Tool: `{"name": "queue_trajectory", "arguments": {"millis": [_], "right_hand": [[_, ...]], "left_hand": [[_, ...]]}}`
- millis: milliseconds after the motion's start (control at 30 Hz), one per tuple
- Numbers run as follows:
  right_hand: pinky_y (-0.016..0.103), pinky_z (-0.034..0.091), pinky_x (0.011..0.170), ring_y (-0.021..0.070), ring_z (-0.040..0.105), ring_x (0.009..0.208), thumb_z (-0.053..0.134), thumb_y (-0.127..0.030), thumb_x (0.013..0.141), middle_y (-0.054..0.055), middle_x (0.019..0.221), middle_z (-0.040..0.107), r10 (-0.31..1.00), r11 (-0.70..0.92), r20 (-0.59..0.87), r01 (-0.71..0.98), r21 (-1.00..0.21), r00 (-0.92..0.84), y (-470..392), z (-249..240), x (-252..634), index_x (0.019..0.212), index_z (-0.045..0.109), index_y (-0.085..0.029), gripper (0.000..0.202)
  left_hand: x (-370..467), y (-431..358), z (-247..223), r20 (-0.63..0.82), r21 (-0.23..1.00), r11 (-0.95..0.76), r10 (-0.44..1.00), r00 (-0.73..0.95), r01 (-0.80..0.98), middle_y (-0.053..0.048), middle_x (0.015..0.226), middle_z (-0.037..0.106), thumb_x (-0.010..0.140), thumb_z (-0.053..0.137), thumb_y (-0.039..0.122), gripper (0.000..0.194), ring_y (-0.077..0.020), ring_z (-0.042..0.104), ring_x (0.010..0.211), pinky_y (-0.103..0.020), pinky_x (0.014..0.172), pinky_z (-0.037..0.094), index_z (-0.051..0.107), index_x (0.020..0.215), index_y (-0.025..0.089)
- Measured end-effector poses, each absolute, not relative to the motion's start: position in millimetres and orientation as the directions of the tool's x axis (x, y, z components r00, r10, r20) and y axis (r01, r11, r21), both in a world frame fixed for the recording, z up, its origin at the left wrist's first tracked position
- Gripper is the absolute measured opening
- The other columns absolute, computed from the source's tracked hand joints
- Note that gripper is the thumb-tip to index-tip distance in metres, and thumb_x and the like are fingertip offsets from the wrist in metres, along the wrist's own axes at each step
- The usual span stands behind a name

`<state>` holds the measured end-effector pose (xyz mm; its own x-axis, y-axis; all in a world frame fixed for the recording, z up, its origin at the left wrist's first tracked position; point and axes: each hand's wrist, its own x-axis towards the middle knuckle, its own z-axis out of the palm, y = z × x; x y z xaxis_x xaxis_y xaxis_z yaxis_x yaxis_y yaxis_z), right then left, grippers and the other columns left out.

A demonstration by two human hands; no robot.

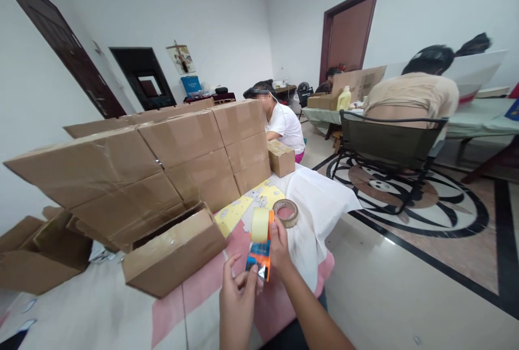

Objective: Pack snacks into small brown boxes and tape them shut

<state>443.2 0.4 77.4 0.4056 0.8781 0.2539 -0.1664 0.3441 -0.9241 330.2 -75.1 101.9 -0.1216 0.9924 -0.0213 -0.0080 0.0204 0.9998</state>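
Observation:
An orange and blue tape dispenser [263, 255] with a wide pale-yellow tape roll [260, 225] is held above the table. My right hand [280, 247] grips its right side, fingers wrapped round the orange frame. At its lower end, the thumb and fingers of my left hand [240, 290] pinch near the cutter; what exactly lies between them, perhaps the tape's end, I cannot make out. Just beyond the dispenser lies a loose brown tape roll [285, 212]. To the left stands an open-topped cardboard box [174, 255].
A wall of stacked cardboard boxes [190, 150] rises behind the open box. More open cartons [44, 255] lie far left, and a small closed box [281, 158] stands at the back. A white cloth [312, 193] overhangs the table edge. Co-workers sit beyond, one in a folding chair [389, 144].

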Motion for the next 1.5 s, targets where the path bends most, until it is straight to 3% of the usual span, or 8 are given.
{"name": "queue_trajectory", "arguments": {"millis": [167,333,600,900,1133,1300,1400,1500], "right_hand": [[0.039,0.036,0.113,0.0263,0.048,0.133,0.045,-0.066,0.093,0.012,0.135,0.060,0.864,0.322,0.217,-0.169,-0.931,0.453,-7.0,76.6,447.9,0.128,0.061,-0.020,0.060],[0.039,0.041,0.110,0.0268,0.050,0.132,0.046,-0.067,0.092,0.012,0.132,0.062,0.857,0.318,0.205,-0.173,-0.932,0.472,-9.5,76.3,445.9,0.127,0.062,-0.020,0.060],[0.039,0.038,0.113,0.0266,0.046,0.136,0.053,-0.065,0.090,0.013,0.141,0.057,0.850,0.245,0.115,-0.191,-0.951,0.513,-4.3,55.9,437.3,0.129,0.060,-0.018,0.061],[0.040,0.041,0.109,0.0278,0.052,0.128,0.048,-0.065,0.090,0.013,0.127,0.065,0.872,0.274,0.182,-0.145,-0.951,0.455,-9.4,74.9,423.6,0.118,0.065,-0.019,0.057],[0.038,0.046,0.101,0.0264,0.059,0.116,0.048,-0.055,0.094,0.011,0.120,0.068,0.845,0.331,0.263,-0.069,-0.941,0.465,-14.2,79.7,424.8,0.115,0.066,-0.018,0.047],[0.033,0.050,0.088,0.0233,0.064,0.096,0.047,-0.052,0.095,0.007,0.096,0.072,0.811,0.426,0.371,-0.023,-0.904,0.453,-19.2,88.0,424.8,0.102,0.070,-0.018,0.041],[0.032,0.050,0.084,0.0222,0.064,0.091,0.047,-0.053,0.095,0.006,0.090,0.071,0.816,0.419,0.339,-0.075,-0.905,0.469,-23.3,91.7,422.7,0.099,0.071,-0.019,0.042],[0.032,0.050,0.088,0.0229,0.064,0.100,0.049,-0.056,0.093,0.007,0.102,0.073,0.828,0.385,0.256,-0.173,-0.906,0.499,-26.1,91.5,419.7,0.106,0.071,-0.019,0.045]], "left_hand": [[331.9,-79.1,100.6,-0.020,1.000,0.021,0.997,-0.073,0.007,0.004,0.056,0.062,0.076,0.072,0.061,0.070,-0.0161,0.056,0.053,-0.026,0.055,0.045,0.044,0.124,0.020],[326.8,-77.2,96.0,-0.017,1.000,0.018,0.999,-0.035,0.009,0.003,0.057,0.064,0.077,0.071,0.061,0.066,-0.0159,0.056,0.051,-0.026,0.054,0.045,0.045,0.122,0.020],[314.1,-78.8,80.4,-0.002,1.000,0.003,0.998,-0.058,0.029,0.000,0.062,0.068,0.078,0.072,0.060,0.064,-0.0180,0.063,0.059,-0.028,0.063,0.048,0.050,0.120,0.018],[304.8,-88.9,90.8,-0.015,0.999,0.012,0.997,-0.075,-0.035,0.000,0.062,0.069,0.079,0.072,0.054,0.054,-0.0166,0.063,0.057,-0.027,0.061,0.050,0.051,0.114,0.019],[304.0,-98.9,95.5,-0.007,0.999,0.005,0.999,-0.048,-0.043,0.002,0.060,0.068,0.083,0.068,0.050,0.047,-0.0142,0.059,0.055,-0.025,0.061,0.047,0.046,0.113,0.021],[304.6,-104.1,98.6,0.005,0.999,-0.008,0.998,-0.056,-0.051,0.003,0.057,0.067,0.083,0.068,0.049,0.045,-0.0135,0.057,0.053,-0.025,0.059,0.045,0.044,0.110,0.021],[303.6,-105.4,96.6,0.001,0.999,-0.003,0.998,-0.059,-0.044,0.003,0.056,0.067,0.083,0.067,0.049,0.047,-0.0138,0.058,0.052,-0.025,0.059,0.046,0.042,0.111,0.021],[302.0,-105.5,93.5,0.004,0.999,-0.007,0.998,-0.056,-0.040,0.003,0.057,0.068,0.083,0.068,0.049,0.051,-0.0140,0.059,0.053,-0.026,0.061,0.047,0.042,0.115,0.020]]}}
